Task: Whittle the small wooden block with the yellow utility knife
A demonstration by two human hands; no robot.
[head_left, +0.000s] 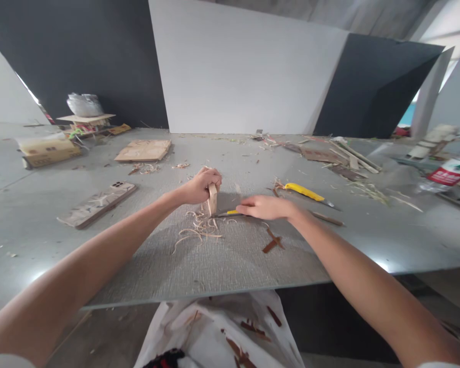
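My left hand [204, 185] is closed around the top of a small pale piece of wood [212, 200], holding it upright on the textured grey mat [145, 276]. In my right hand [261, 207] is a yellow utility knife [232, 211], its blade pointing left and reaching the wood's lower end. Curled wood shavings [199, 227] lie around the foot of the piece. To the right of these, two crossed brown strips [272, 243] rest on the mat.
A second yellow-handled knife [304, 191] and a thin stick [327, 219] lie right of my right hand. At left are a phone [99, 203], a wooden board [143, 150] and a cardboard box [48, 153]. Wood scraps [352, 156] and a labelled bottle [450, 171] occupy the right.
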